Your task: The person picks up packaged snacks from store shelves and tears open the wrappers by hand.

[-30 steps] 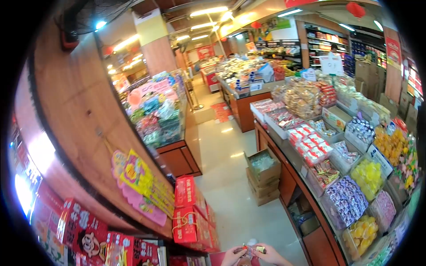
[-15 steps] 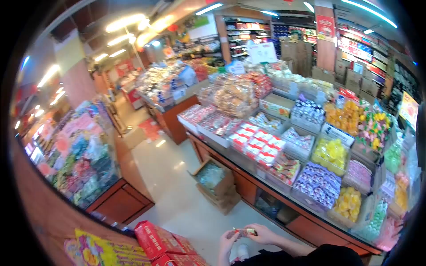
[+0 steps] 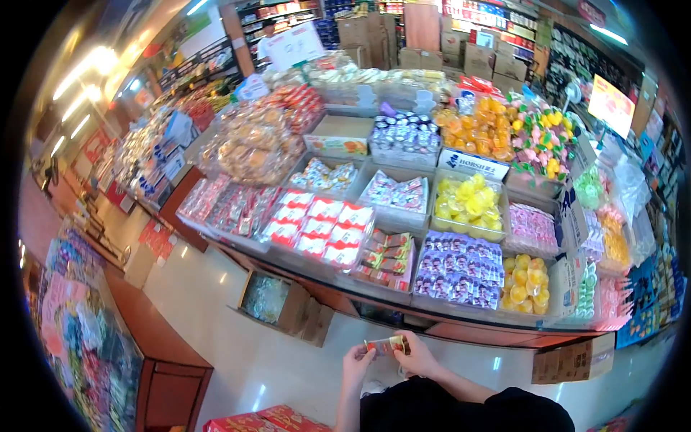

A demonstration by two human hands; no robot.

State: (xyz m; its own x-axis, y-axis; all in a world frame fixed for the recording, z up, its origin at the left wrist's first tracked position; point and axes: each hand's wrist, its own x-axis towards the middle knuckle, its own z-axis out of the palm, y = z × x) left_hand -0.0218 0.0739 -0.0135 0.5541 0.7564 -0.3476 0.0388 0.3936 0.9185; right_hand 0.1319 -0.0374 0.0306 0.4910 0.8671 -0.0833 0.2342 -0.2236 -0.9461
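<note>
"While I'm standing at this sweets counter (image 3: 331,277), I've got a small red-and-gold packet (image 3: 384,347) in both hands, out in front of me, lower than the counter edge."

"Cool, how are you holding it?"

"Left hand (image 3: 358,356) is pinching one end, thumb and fingers closed on it. Right hand (image 3: 417,354) has the other end pinched the same way. The packet's stretched between them, more or less level. Can't tell if it's open or sealed, it's too small to see, and I can't read the print either."

"So what stage are you at, would you say?"

"Just handling it, I reckon. Both ends are gripped and nothing's being picked off the counter. Whatever the next move is, it calls for keeping one pinch firm while the other shifts, or the thing could slip out and hit the floor (image 3: 245,367)."

"What's around you?"

"Nearest bins past my hands are the purple packets (image 3: 461,270) and, just beside them, red-and-brown wrapped sweets (image 3: 386,259). Cardboard box (image 3: 288,306) of clear plastic on the floor, off to my left."
</note>
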